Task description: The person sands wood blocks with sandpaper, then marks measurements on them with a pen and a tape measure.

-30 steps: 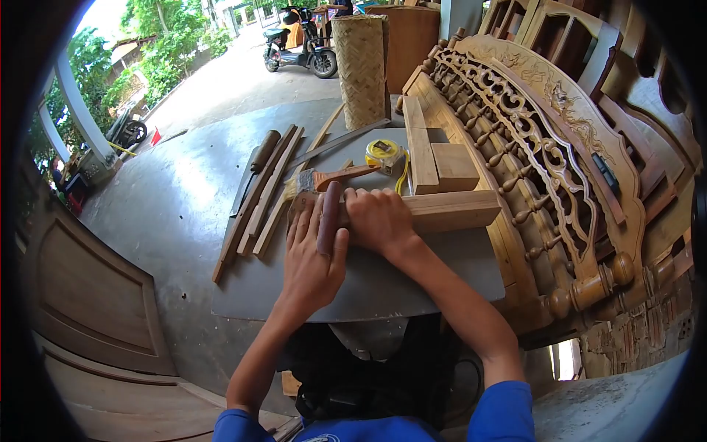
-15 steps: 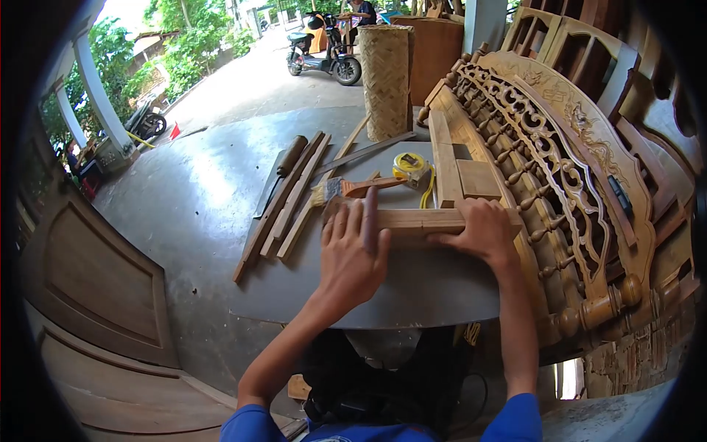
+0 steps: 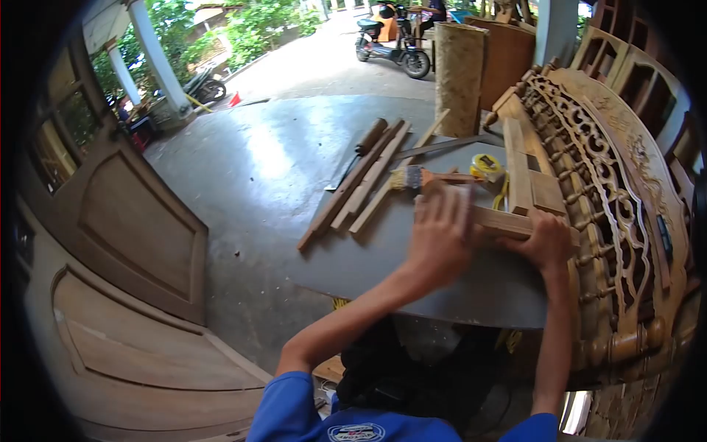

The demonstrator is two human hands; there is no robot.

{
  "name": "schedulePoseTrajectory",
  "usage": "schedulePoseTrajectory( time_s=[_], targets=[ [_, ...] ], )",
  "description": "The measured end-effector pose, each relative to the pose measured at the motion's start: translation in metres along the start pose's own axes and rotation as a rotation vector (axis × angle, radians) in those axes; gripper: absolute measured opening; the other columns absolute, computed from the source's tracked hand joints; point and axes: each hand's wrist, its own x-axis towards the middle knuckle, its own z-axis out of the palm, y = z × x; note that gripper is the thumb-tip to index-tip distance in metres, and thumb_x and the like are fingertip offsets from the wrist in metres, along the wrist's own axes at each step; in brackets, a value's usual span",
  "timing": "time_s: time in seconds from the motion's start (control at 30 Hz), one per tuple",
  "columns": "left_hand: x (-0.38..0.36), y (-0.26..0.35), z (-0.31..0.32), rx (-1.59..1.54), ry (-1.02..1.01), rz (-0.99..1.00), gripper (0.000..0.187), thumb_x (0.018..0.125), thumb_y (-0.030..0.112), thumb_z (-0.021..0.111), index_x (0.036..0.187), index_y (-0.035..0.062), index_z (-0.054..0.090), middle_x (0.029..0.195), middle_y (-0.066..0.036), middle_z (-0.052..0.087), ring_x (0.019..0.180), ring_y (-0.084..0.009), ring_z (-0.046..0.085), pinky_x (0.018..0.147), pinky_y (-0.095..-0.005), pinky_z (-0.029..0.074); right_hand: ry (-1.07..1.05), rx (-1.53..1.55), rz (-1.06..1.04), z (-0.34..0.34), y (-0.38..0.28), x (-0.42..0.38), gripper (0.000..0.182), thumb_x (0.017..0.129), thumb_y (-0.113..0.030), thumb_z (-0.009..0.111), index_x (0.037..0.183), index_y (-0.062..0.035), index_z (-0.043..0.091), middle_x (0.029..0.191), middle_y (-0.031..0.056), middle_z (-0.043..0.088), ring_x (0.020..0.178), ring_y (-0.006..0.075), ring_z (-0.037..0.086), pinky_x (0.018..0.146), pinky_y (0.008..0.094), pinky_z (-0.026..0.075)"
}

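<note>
In the head view, the wooden beam (image 3: 504,221) lies along the counter (image 3: 486,291), one end by its right edge. The right hand (image 3: 549,241) grips that end; the left hand (image 3: 443,232), blurred, covers the other, its grip impossible to tell. Probably stiff, moderately heavy, hardly fragile; best held by its ends.

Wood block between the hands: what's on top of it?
On the wood block, the right hand holds the right part; the left hand, motion-blurred, is over the left part. Bare wood shows between. Whatever's under the left palm is covered.
</note>
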Motion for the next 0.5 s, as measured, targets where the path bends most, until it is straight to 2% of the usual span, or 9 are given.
schedulePoseTrajectory(
  time_s=[0.13, 0.23, 0.27, 0.37, 0.4, 0.47, 0.5],
  targets=[
    [0.002, 0.031, 0.024, -0.087, 0.092, 0.193, 0.06, 0.087, 0.035, 0.044, 0.132, -0.0017, 0.029, 0.125, -0.027, 0.04, 0.115, -0.0395, 0.04, 0.097, -0.0476, 0.029, 0.009, 0.041, 0.038, 0.006, 0.005, -0.001, 0.072, 0.047, -0.072, 0.065, 0.067, -0.0041, 0.055, 0.066, 0.0152, 0.059, 0.068, 0.031, 0.059, 0.066, 0.0414, 0.046],
    [0.003, 0.002, 0.003, -0.065, 0.056, 0.096, 0.061, 0.088, 0.036, 0.041, 0.135, -0.0002, 0.025, 0.125, -0.026, 0.042, 0.114, -0.0412, 0.041, 0.098, -0.0478, 0.028, 0.038, 0.038, 0.002, -0.001, 0.001, -0.002, 0.069, 0.049, -0.07, 0.066, 0.067, -0.0043, 0.055, 0.067, 0.0156, 0.059, 0.068, 0.0312, 0.059, 0.066, 0.0412, 0.046],
    [0.009, -0.011, -0.003, -0.054, 0.02, -0.025, 0.063, 0.089, 0.039, 0.039, 0.134, -0.0028, 0.026, 0.124, -0.026, 0.043, 0.116, -0.0407, 0.039, 0.099, -0.0478, 0.027, 0.037, 0.025, 0.003, 0.002, 0.002, -0.003, 0.069, 0.05, -0.069, 0.066, 0.069, -0.0043, 0.055, 0.068, 0.0152, 0.059, 0.069, 0.0311, 0.059, 0.067, 0.0409, 0.045],
    [0.028, 0.013, 0.019, -0.033, -0.028, -0.002, 0.064, 0.089, 0.043, 0.037, 0.132, -0.004, 0.029, 0.124, -0.026, 0.043, 0.117, -0.0413, 0.038, 0.1, -0.0476, 0.026, -0.007, -0.037, 0.103, -0.001, -0.006, 0.0, 0.07, 0.049, -0.07, 0.065, 0.07, -0.0046, 0.055, 0.067, 0.0148, 0.059, 0.069, 0.0305, 0.059, 0.067, 0.0405, 0.045],
    [0.025, 0.024, 0.03, 0.04, 0.064, 0.14, 0.071, 0.087, 0.051, 0.037, 0.13, -0.0049, 0.032, 0.125, -0.025, 0.043, 0.117, -0.0414, 0.039, 0.101, -0.0476, 0.026, 0.039, 0.006, 0.074, 0.007, -0.003, 0.0, 0.07, 0.049, -0.071, 0.065, 0.07, -0.0048, 0.055, 0.067, 0.0149, 0.058, 0.068, 0.0306, 0.059, 0.068, 0.0405, 0.045],
    [0.017, 0.022, 0.022, -0.01, 0.032, 0.217, 0.075, 0.085, 0.055, 0.038, 0.129, -0.0049, 0.033, 0.126, -0.025, 0.042, 0.117, -0.0412, 0.039, 0.101, -0.0475, 0.026, 0.13, 0.074, 0.011, 0.026, 0.013, -0.002, 0.071, 0.047, -0.072, 0.065, 0.069, -0.0051, 0.055, 0.066, 0.015, 0.058, 0.068, 0.0306, 0.059, 0.068, 0.0403, 0.045],
    [0.012, 0.019, 0.015, -0.04, 0.015, 0.25, 0.077, 0.084, 0.057, 0.039, 0.129, -0.0049, 0.034, 0.126, -0.025, 0.042, 0.117, -0.0412, 0.039, 0.101, -0.0475, 0.026, 0.099, 0.056, 0.008, 0.018, 0.011, -0.001, 0.071, 0.047, -0.072, 0.065, 0.069, -0.0052, 0.055, 0.066, 0.0149, 0.058, 0.068, 0.0306, 0.059, 0.068, 0.0403, 0.045]
  ],
)
